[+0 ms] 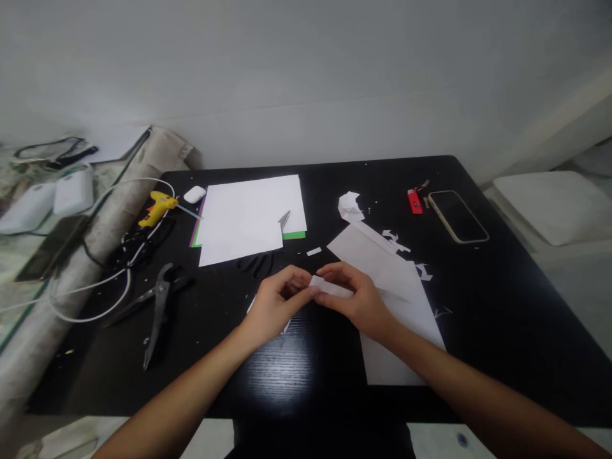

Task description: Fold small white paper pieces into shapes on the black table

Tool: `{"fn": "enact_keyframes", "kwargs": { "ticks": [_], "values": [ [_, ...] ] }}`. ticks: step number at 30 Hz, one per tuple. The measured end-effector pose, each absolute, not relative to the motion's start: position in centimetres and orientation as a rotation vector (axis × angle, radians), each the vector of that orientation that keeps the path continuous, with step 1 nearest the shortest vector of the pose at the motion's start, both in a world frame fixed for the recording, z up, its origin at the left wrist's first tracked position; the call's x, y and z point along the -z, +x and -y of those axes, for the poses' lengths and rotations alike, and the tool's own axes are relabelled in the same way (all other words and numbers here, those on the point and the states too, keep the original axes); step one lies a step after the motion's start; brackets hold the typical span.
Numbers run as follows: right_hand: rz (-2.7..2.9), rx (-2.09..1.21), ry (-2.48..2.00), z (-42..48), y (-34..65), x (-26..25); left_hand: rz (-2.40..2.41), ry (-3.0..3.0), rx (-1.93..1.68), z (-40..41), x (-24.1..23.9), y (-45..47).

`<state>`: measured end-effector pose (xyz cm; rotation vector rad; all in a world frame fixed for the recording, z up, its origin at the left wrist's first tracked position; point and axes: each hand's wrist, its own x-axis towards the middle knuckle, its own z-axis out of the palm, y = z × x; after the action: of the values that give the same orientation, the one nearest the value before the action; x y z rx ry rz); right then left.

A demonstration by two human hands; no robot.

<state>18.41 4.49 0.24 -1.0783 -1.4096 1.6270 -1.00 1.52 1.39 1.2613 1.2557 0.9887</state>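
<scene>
Between both hands is a small folded strip of white paper. My left hand pinches its left end between thumb and fingers. At the other end, my right hand has its thumb and fingers closed on the strip. Under my right hand and forearm lies a large cut sheet of white paper. Pieces of white paper poke out from beneath my left hand, mostly hidden. Beyond that hand are black-handled scissors, their blades partly under a stack of paper.
On the left are pliers, a yellow glue gun, a white cable and a white earbud case. A crumpled paper piece and paper scraps lie behind the sheet. Further right are a red lighter and a phone.
</scene>
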Motion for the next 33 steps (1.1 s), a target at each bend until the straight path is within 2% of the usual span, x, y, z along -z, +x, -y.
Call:
{"fn": "enact_keyframes", "kwargs": {
  "ticks": [4, 9, 23, 33],
  "values": [
    [1.400, -1.628, -0.932, -4.1, 18.3, -0.2, -1.301, 1.439, -1.006, -1.5, -1.6, -1.4],
    [1.364, -1.566, -0.959, -4.0, 18.1, -0.4, -1.308, 1.608, -1.040, -1.6, -1.8, -1.5],
    [1.297, -1.626, -0.986, -3.9, 18.1, -1.4, -1.372, 1.338, -1.103, -1.2, -1.6, -1.1],
    [1.281, -1.527, -1.066, -4.0, 18.1, -1.2, -1.312, 1.237, -1.076, -1.3, -1.6, -1.0]
  ]
}}
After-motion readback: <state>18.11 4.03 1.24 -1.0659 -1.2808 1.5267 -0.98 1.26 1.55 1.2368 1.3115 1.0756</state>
